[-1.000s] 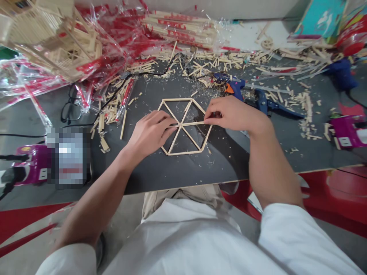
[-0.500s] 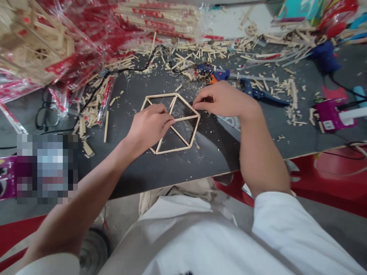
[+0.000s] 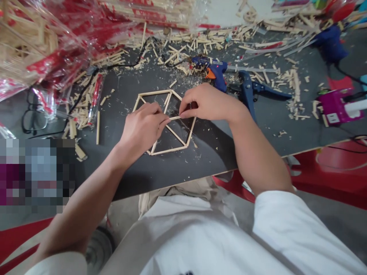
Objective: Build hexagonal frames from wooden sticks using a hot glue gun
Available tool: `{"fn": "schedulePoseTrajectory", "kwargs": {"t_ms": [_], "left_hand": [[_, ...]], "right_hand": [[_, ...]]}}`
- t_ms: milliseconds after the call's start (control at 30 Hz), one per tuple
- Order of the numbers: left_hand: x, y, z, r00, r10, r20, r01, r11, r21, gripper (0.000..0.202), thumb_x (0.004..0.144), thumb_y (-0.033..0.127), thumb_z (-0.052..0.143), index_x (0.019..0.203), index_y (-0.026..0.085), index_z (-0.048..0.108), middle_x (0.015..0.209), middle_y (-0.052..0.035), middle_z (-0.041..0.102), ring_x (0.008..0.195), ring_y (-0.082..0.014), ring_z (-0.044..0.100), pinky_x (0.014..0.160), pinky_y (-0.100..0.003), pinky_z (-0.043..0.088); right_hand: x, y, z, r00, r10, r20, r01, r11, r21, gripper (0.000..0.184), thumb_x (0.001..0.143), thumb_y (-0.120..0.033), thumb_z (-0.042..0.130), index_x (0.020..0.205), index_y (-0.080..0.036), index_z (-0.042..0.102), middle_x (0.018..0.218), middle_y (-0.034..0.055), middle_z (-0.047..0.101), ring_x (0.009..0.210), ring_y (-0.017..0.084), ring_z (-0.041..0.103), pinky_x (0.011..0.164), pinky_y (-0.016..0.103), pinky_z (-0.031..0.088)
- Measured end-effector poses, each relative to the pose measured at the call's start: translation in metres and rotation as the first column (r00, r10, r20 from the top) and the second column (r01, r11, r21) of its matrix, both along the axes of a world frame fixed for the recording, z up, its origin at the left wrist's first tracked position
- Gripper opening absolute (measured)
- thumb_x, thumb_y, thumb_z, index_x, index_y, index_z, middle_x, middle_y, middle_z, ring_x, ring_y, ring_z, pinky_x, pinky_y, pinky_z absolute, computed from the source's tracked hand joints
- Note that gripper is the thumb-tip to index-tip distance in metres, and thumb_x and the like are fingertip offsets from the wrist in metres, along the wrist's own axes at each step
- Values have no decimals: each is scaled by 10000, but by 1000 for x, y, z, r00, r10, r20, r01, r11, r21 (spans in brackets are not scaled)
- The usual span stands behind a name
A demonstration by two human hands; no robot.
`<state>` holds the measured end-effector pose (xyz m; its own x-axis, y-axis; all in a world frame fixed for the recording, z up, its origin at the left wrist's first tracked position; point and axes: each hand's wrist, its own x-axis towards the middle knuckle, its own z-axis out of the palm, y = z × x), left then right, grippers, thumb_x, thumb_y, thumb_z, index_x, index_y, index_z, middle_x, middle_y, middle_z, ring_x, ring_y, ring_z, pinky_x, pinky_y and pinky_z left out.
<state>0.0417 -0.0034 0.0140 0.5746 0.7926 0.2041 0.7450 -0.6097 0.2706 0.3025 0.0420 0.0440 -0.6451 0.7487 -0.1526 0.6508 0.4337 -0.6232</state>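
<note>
A hexagon frame of thin wooden sticks with spokes to its middle lies flat on the dark table. My left hand covers its left half, fingers curled down on the centre where the spokes meet. My right hand pinches one spoke stick at the frame's upper right. The fingertips of both hands nearly meet at that stick.
A blue glue gun and blue cutters lie just behind my right hand. Cut stick scraps litter the table's far side. Plastic-wrapped stick bundles fill the far left, black glasses beside them. A purple tool sits right.
My right hand slid left along the spoke toward the centre, closing on my left hand. The view drifted, so the frame sits further left and the glue gun shows more fully.
</note>
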Motion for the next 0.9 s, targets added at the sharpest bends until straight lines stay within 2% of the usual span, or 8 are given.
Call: {"fn": "schedulePoseTrajectory", "kwargs": {"t_ms": [167, 267, 367, 467, 700, 900], "left_hand": [[-17, 13, 1, 986, -15, 165, 35, 992, -117, 308, 1102, 382, 582, 1088, 222, 845, 1081, -81, 779, 992, -233, 733, 894, -375, 578], [-28, 21, 0, 968, 44, 246, -15, 993, -116, 308, 1103, 362, 578, 1081, 198, 837, 1078, -77, 783, 1016, -221, 733, 964, -371, 571], [-32, 24, -2, 960, 68, 273, -40, 993, -109, 300, 1099, 357, 583, 1069, 190, 830, 1079, -75, 781, 1019, -217, 728, 972, -371, 567], [-30, 24, -6, 957, 53, 284, -17, 992, -128, 298, 1102, 350, 574, 1069, 193, 825, 1082, -82, 770, 1009, -223, 724, 965, -384, 569], [-24, 18, -7, 957, -32, 288, 62, 993, -98, 308, 1123, 322, 529, 1136, 199, 812, 1119, -94, 744, 1073, -241, 705, 979, -398, 559], [-13, 9, 0, 979, -125, 164, 125, 992, 10, 375, 1149, 395, 471, 1240, 212, 786, 1129, -107, 781, 1089, -263, 699, 999, -430, 547]], "right_hand": [[-6, -1, -5, 1000, -4, -2, 4, 1000, 2, 248, 1015, -384, 726, 990, -197, 887, 999, 87, 798, 995, 267, 716, 958, 471, 511], [-5, -1, -6, 1000, 3, 6, -4, 1000, 17, 267, 1025, -401, 718, 989, -199, 889, 994, 88, 793, 1027, 284, 714, 1016, 510, 492], [-5, 0, -5, 1000, 17, 10, -17, 999, 40, 276, 1021, -414, 715, 965, -205, 887, 954, 81, 789, 991, 279, 707, 1046, 539, 477], [-6, -1, -3, 999, 21, 29, -22, 998, 52, 274, 1021, -405, 705, 964, -207, 885, 947, 80, 789, 937, 266, 697, 1059, 548, 458], [-5, 1, -7, 998, 54, 31, -56, 996, 71, 295, 1017, -420, 667, 961, -198, 853, 954, 89, 759, 871, 234, 642, 952, 463, 451], [-13, -6, -2, 998, 25, -53, -20, 996, 84, 265, 1013, -447, 662, 976, -214, 783, 991, 86, 723, 866, 221, 609, 846, 399, 452]]}}
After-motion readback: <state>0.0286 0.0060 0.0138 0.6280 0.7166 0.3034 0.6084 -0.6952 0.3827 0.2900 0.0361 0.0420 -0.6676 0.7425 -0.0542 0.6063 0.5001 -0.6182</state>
